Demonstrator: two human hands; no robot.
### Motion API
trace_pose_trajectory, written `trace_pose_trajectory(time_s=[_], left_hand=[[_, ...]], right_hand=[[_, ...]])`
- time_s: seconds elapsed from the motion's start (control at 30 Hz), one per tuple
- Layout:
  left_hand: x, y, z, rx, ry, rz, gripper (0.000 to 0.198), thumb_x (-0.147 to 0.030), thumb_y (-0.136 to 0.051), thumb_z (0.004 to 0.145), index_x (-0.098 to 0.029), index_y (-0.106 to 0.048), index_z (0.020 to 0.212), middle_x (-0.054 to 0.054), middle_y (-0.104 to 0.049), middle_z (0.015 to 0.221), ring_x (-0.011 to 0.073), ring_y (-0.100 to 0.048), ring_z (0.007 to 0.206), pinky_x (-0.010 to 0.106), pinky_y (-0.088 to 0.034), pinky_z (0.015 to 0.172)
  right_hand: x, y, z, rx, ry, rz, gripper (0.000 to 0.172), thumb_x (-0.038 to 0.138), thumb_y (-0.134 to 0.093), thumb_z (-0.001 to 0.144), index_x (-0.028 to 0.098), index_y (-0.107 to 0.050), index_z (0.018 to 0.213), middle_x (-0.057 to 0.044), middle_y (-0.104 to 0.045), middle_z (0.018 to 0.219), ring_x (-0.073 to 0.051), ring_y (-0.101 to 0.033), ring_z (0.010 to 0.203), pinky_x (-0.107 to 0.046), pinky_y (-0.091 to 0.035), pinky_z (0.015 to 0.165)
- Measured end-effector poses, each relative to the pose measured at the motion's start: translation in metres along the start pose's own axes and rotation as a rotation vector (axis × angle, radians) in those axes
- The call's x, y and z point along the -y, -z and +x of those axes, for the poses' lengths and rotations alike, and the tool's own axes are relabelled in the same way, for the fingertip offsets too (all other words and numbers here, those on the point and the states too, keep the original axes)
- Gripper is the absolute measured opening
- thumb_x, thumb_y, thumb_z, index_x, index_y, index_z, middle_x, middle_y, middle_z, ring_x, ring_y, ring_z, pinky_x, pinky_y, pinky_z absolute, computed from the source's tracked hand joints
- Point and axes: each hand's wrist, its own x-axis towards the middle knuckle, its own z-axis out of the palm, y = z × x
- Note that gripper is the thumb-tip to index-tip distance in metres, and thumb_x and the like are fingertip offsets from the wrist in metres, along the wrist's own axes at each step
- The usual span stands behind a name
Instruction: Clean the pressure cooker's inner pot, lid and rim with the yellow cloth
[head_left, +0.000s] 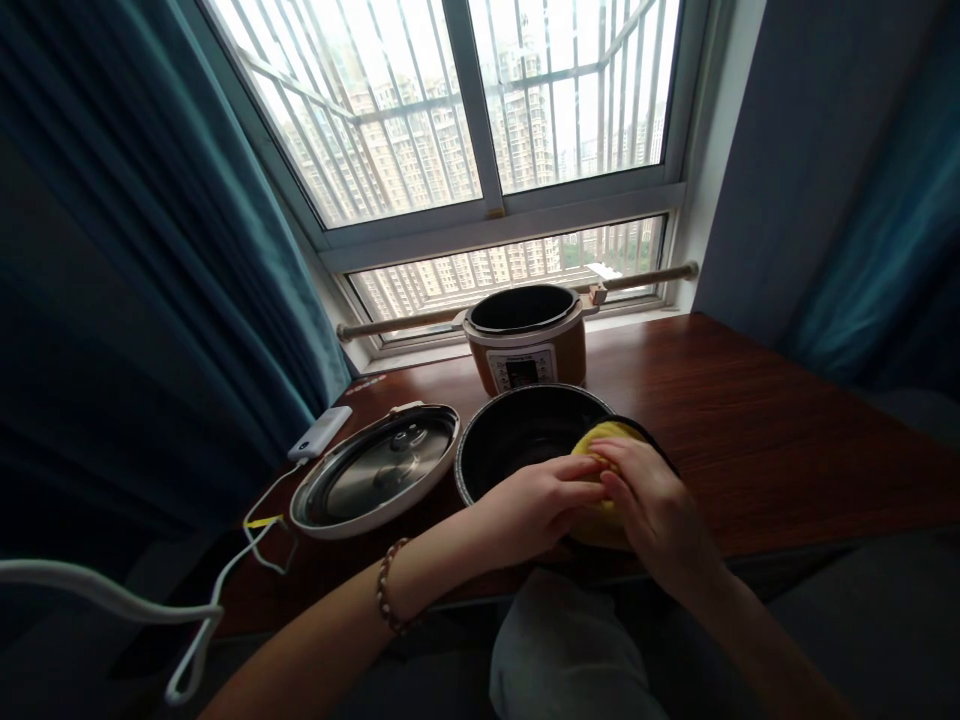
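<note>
Two hands, left hand (541,500) and right hand (651,512), grip a yellow cloth (604,436) on the inner pot (510,432) rim. Pot sits at counter (750,420) edge; heavy pressure could tip it off.

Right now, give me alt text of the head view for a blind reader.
The left hand and right hand hold a yellow cloth at the rim of a black pot on a table. A lid lies left of it, a cooker behind.
</note>
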Motion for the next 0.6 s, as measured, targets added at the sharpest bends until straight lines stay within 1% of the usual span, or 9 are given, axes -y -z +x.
trace_pose_trajectory(time_s=[0.07,0.13,0.2,0.27,0.33,0.43,0.5,0.53,0.6], left_hand=[[-0.005,-0.008,-0.013,-0.100,0.010,0.030,0.029,-0.016,-0.039,0.089,-0.019,-0.056,0.112,0.008,-0.054,0.124,0.0152,-0.051,0.115,0.026,-0.044,0.096],[-0.004,-0.016,-0.026,-0.209,0.039,0.126,0.032,-0.019,-0.043,0.089,-0.018,-0.051,0.119,0.009,-0.054,0.124,0.0160,-0.052,0.113,0.026,-0.046,0.093],[-0.001,-0.022,-0.037,-0.282,0.105,0.229,0.038,-0.027,-0.048,0.087,-0.016,-0.047,0.123,0.012,-0.054,0.124,0.0182,-0.052,0.113,0.029,-0.046,0.094],[0.002,-0.024,-0.043,-0.268,0.199,0.274,0.046,-0.038,-0.052,0.083,-0.013,-0.047,0.122,0.014,-0.056,0.121,0.0213,-0.053,0.111,0.032,-0.046,0.093],[0.004,-0.024,-0.043,-0.188,0.295,0.271,0.048,-0.046,-0.052,0.081,-0.014,-0.052,0.116,0.013,-0.061,0.112,0.0224,-0.058,0.103,0.033,-0.049,0.087],[0.007,-0.026,-0.040,-0.095,0.360,0.258,0.042,-0.051,-0.050,0.080,-0.016,-0.060,0.103,0.008,-0.067,0.092,0.0200,-0.063,0.085,0.030,-0.051,0.076],[0.010,-0.030,-0.038,-0.070,0.328,0.264,0.035,-0.048,-0.050,0.082,-0.017,-0.063,0.091,0.006,-0.068,0.080,0.0182,-0.064,0.079,0.030,-0.050,0.077],[0.011,-0.032,-0.038,-0.049,0.299,0.269,0.031,-0.045,-0.050,0.083,-0.017,-0.064,0.084,0.005,-0.067,0.075,0.0170,-0.064,0.075,0.030,-0.049,0.080],[0.013,-0.038,-0.038,-0.011,0.248,0.285,0.028,-0.037,-0.048,0.086,-0.017,-0.062,0.073,0.003,-0.066,0.067,0.0148,-0.063,0.068,0.031,-0.047,0.085]], right_hand=[[-0.002,-0.004,-0.006,0.117,-0.015,-0.027,0.028,0.032,-0.042,0.090,0.019,-0.051,0.112,-0.009,-0.056,0.109,-0.024,-0.049,0.106,-0.042,-0.038,0.094],[-0.006,-0.009,-0.017,0.133,-0.023,-0.059,0.032,0.036,-0.049,0.087,0.019,-0.050,0.114,-0.010,-0.055,0.109,-0.025,-0.046,0.108,-0.044,-0.036,0.096],[-0.010,-0.012,-0.029,0.074,-0.029,-0.047,0.030,0.034,-0.053,0.084,0.020,-0.051,0.111,-0.009,-0.054,0.108,-0.025,-0.045,0.108,-0.043,-0.036,0.095],[-0.016,-0.015,-0.042,-0.041,-0.079,0.012,0.022,0.031,-0.051,0.085,0.020,-0.053,0.103,-0.009,-0.054,0.104,-0.024,-0.047,0.105,-0.042,-0.038,0.092],[-0.023,-0.021,-0.054,-0.205,-0.238,0.096,0.020,0.034,-0.049,0.085,0.020,-0.052,0.098,-0.008,-0.055,0.101,-0.023,-0.050,0.098,-0.040,-0.041,0.087],[-0.035,-0.035,-0.070,-0.415,-0.655,0.357,0.032,0.046,-0.049,0.082,0.018,-0.051,0.099,-0.006,-0.058,0.092,-0.020,-0.056,0.081,-0.033,-0.047,0.069],[-0.041,-0.046,-0.077,-0.495,-0.890,0.641,0.039,0.051,-0.052,0.078,0.017,-0.053,0.098,-0.004,-0.061,0.085,-0.019,-0.057,0.072,-0.030,-0.047,0.060],[-0.043,-0.050,-0.079,-0.528,-0.964,0.775,0.041,0.052,-0.055,0.075,0.017,-0.055,0.096,-0.003,-0.063,0.084,-0.019,-0.058,0.071,-0.030,-0.048,0.060],[-0.045,-0.058,-0.081,-0.600,-1.040,0.960,0.040,0.050,-0.060,0.070,0.016,-0.058,0.092,-0.003,-0.065,0.083,-0.019,-0.060,0.071,-0.032,-0.049,0.062]])
